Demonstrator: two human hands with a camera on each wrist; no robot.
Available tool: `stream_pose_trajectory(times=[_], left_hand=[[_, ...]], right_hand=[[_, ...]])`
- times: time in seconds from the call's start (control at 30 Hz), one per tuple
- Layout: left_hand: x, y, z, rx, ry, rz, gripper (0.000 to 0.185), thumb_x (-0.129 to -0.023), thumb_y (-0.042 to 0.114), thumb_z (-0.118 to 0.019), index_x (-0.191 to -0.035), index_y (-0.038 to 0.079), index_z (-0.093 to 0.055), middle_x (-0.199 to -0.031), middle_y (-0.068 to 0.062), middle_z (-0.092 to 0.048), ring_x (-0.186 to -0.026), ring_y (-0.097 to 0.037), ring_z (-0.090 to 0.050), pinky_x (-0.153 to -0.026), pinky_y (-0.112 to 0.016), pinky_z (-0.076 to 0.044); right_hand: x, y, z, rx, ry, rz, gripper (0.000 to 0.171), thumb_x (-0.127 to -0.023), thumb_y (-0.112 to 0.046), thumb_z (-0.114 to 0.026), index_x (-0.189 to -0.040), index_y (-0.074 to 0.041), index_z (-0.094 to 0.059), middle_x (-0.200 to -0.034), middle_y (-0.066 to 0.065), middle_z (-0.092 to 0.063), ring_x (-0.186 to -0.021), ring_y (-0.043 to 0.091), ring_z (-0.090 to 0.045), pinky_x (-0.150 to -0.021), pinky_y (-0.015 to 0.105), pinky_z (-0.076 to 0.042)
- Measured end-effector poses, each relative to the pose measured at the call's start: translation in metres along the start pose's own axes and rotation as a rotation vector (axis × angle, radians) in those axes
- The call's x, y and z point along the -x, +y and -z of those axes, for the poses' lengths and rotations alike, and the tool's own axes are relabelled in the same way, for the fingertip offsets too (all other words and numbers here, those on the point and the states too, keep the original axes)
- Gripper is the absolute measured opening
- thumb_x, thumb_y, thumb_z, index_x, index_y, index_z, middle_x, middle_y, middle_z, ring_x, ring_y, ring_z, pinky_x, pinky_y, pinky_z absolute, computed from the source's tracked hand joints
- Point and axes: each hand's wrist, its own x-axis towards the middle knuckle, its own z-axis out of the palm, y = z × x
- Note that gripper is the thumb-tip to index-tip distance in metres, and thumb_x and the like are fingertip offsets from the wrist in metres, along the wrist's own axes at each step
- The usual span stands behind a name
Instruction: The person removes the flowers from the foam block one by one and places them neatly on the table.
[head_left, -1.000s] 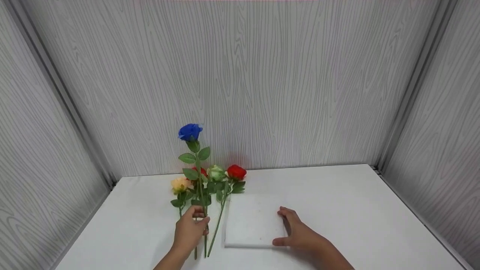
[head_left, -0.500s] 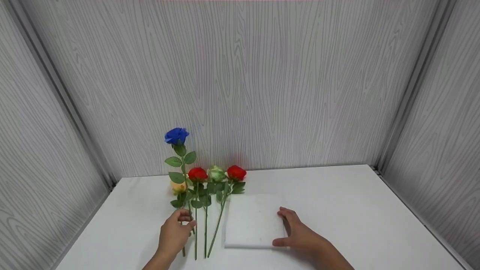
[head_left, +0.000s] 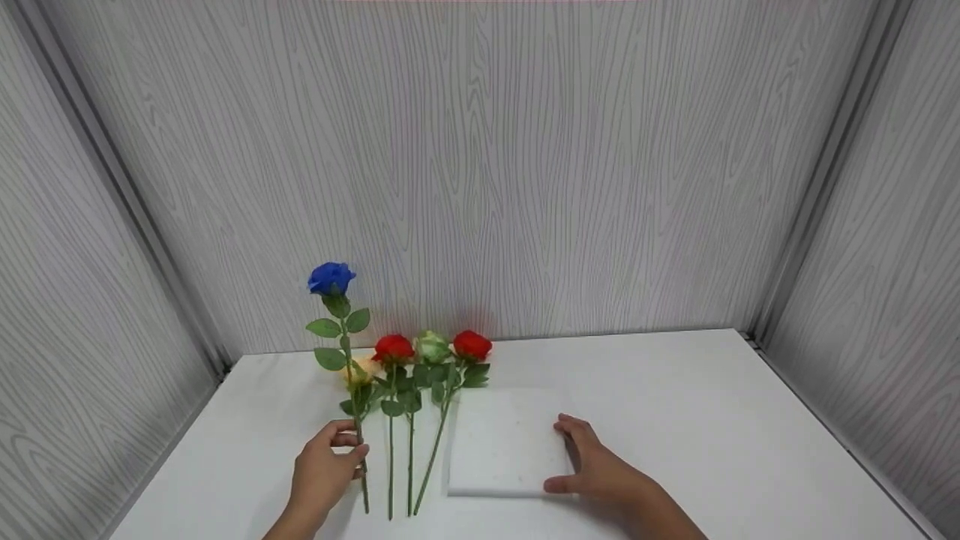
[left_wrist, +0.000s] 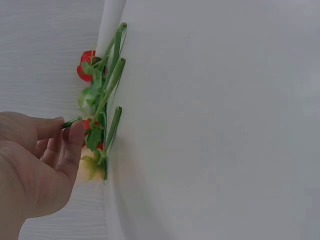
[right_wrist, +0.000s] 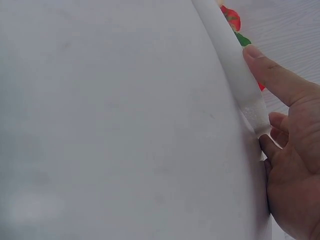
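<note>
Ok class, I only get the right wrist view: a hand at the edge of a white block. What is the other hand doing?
Observer: The left hand pinches the stem of a blue rose, holding it upright.
Operator: Are there more flowers?
Observer: Yes, four other flowers lie on the table: two red, one pale green, one yellow.
Operator: Where are they relative to the block?
Observer: They lie left of the white block, between it and the blue rose.

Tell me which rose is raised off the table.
The blue rose, pinched by the left hand; the others lie flat on the table.
</note>
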Motion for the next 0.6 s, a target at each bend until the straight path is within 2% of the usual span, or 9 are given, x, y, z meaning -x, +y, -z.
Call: stream_pose_trajectory(times=[0.23,0.6], left_hand=[[-0.002,-0.013,0.010,0.008,-0.019,0.028,0.049,-0.099,0.004,-0.075,-0.145,0.001,-0.058,-0.116,-0.017,-0.072,-0.080,-0.015,-0.075,-0.071,-0.033,-0.068],[-0.008,-0.028,0.024,-0.004,-0.080,0.134,0.047,-0.101,0.006,-0.073,-0.144,0.001,-0.057,-0.118,-0.017,-0.071,-0.079,-0.017,-0.073,-0.069,-0.032,-0.065]], right_hand=[[0.000,-0.001,0.000,-0.013,-0.008,0.000,0.113,-0.084,-0.043,-0.095,-0.168,-0.007,-0.028,-0.181,0.017,-0.014,-0.169,0.048,-0.006,-0.136,0.068,-0.009],[0.004,-0.004,0.001,0.000,0.001,0.010,0.110,-0.085,-0.040,-0.094,-0.167,-0.006,-0.030,-0.180,0.018,-0.017,-0.168,0.049,-0.009,-0.136,0.069,-0.012]])
